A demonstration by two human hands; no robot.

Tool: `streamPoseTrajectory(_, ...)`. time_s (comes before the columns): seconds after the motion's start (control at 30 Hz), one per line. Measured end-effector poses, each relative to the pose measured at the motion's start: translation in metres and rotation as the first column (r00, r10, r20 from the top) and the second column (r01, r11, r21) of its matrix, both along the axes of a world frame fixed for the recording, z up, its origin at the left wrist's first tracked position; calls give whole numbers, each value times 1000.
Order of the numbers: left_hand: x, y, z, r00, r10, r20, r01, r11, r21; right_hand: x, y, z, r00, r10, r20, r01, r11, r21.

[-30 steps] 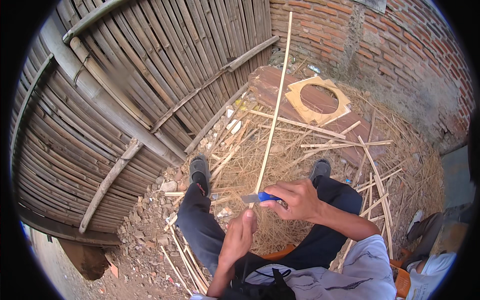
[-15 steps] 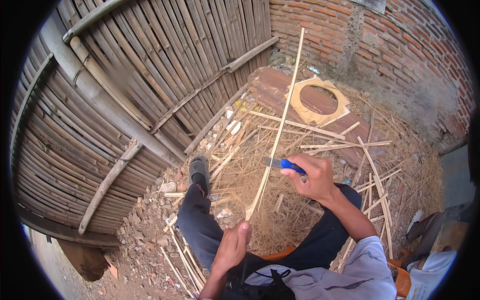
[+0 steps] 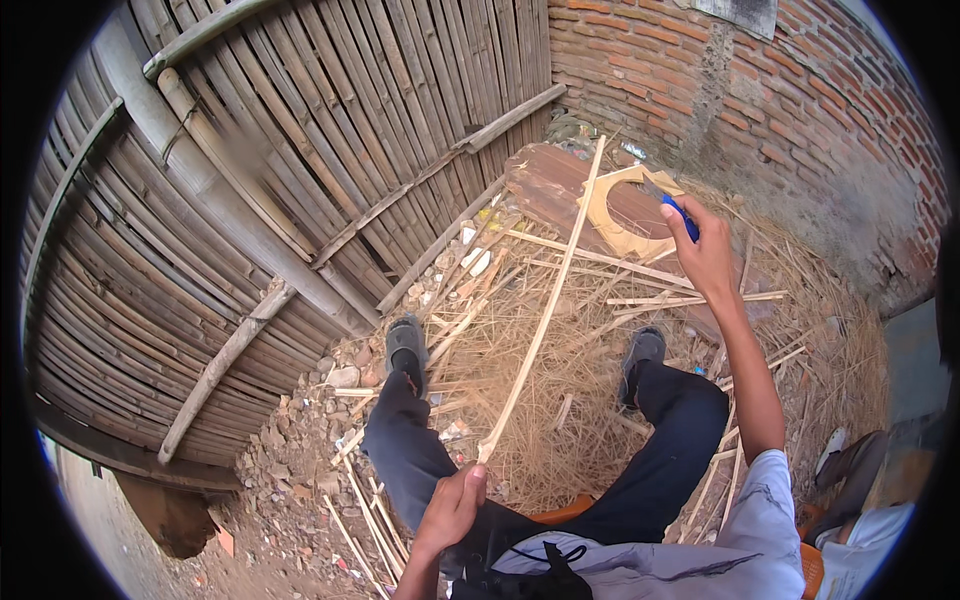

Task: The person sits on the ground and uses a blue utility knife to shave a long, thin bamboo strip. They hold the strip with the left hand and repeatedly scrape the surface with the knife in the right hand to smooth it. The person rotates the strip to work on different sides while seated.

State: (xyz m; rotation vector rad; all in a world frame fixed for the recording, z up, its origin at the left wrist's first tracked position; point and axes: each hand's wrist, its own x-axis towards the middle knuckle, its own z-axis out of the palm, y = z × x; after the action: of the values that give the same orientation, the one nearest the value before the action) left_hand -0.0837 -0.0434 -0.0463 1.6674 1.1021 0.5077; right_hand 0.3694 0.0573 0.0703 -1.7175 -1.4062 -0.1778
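Observation:
My left hand (image 3: pixel 452 508) is closed on the near end of a long, pale bamboo strip (image 3: pixel 545 325). The strip slants up and away over the shavings, its far tip in front of the brown board. A blue-handled knife (image 3: pixel 680 217) sits in my right hand (image 3: pixel 708 250), which is stretched far out to the right of the strip, apart from it. The knife's grey blade points toward the upper left, over a yellowish panel with a round hole (image 3: pixel 628 240).
A brown board (image 3: pixel 545 183) lies under the panel. Thin bamboo shavings (image 3: pixel 520 430) and loose strips (image 3: pixel 700 300) cover the ground. A bamboo wall (image 3: pixel 350 140) rises at left, a brick wall (image 3: pixel 640 70) behind. Another person's leg (image 3: pixel 850 470) shows at right.
My right hand with the knife has moved from the middle of the strip far forward and right, off the strip. The strip's far end has dropped lower. My right foot has come into view.

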Motion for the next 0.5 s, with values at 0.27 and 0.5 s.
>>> streamPoseTrajectory(0.27,18,21,1,983,85,163,-83,996,-20,-108,-59,-36,923,386,-11,-384,914,-129)
streamPoseTrajectory(0.5,53,16,30,987,24,157,-43,992,120,-159,-83,-66,797,582,159,-588,809,-17)
